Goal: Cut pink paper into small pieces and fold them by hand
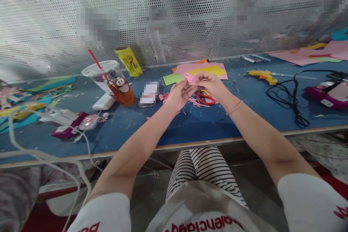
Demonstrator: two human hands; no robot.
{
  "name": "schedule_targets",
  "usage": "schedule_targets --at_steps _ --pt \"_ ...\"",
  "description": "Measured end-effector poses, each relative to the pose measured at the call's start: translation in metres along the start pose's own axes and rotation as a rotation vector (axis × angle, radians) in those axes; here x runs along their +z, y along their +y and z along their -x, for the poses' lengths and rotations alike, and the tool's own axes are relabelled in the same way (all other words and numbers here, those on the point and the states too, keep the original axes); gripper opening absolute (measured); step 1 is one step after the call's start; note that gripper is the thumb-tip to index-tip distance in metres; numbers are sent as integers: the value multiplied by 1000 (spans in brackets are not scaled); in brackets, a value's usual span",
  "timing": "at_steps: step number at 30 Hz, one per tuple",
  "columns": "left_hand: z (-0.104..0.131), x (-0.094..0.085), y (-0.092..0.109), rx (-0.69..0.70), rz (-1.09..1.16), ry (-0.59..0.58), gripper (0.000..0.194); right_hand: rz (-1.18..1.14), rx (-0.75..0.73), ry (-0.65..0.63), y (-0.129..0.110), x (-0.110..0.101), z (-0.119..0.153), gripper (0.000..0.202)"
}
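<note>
At the centre of the frame, our left hand (180, 95) and our right hand (211, 84) held the folded pink paper (191, 79) between fingers — just above the blue table (130, 125).

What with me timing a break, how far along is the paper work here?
Some cutting looks done: pink scraps lie on the table. In hand is a small pink piece, seemingly folded, held by both left hand and right hand. Left over are a larger pink sheet, yellow sheet and green sheet; the glue gun lies unheld. How much remains, I can't tell.
</note>
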State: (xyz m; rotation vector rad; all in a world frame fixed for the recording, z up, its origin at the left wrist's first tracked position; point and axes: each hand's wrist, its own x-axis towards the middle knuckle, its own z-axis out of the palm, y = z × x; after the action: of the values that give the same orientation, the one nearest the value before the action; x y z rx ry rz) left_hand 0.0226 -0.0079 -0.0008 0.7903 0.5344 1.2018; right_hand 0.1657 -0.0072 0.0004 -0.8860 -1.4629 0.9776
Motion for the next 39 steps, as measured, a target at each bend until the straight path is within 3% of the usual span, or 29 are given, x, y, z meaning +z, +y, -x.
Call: schedule_targets --at_steps 15,25,31,39 --pt "1 -1 -2 -1 -48 -52 10 -82 -113 97 5 -1 -3 14" --pt "0 0 -2 18 -67 11 7 411 -229 125 0 -9 -2 9" --pt "-2 -2 -2 69 -75 42 7 439 -290 54 -1 -10 0 8" --pt "2 2 2 108 -63 9 5 488 -405 59 -10 -7 6 21"
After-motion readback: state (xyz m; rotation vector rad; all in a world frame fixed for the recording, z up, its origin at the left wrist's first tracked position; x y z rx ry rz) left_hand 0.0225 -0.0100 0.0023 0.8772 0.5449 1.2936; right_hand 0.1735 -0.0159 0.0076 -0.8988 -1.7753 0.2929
